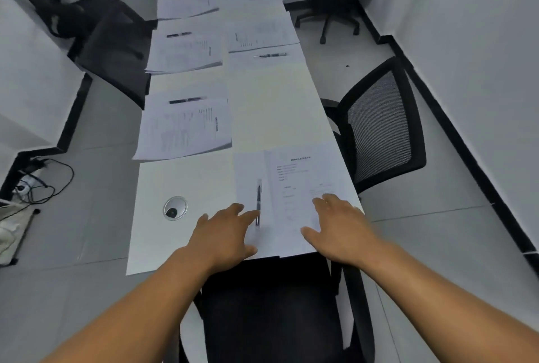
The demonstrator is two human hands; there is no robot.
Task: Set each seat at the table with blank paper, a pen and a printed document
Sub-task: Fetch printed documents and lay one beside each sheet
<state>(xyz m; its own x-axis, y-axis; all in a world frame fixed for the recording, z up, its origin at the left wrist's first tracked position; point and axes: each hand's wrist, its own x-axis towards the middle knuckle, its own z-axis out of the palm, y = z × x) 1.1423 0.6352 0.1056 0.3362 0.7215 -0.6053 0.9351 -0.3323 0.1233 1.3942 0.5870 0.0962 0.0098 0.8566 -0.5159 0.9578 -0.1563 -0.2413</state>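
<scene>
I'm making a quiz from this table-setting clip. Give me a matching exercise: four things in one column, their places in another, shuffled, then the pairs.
Things:
1. pen
2. printed document
3. cable port
4. mesh chair

Places:
A. under the right hand
B. beside the table's right edge
C. on blank paper, by the left hand fingertips
D. set into the tabletop, left of the left hand

Pairs: 1-C, 2-A, 3-D, 4-B

Looking like an office meeting room: a long white counter [186, 187] is running down the middle with paper sets [183, 132] and pens [186, 100] sitting at each seat, black mesh office chairs [379, 126] lining both sides
</scene>
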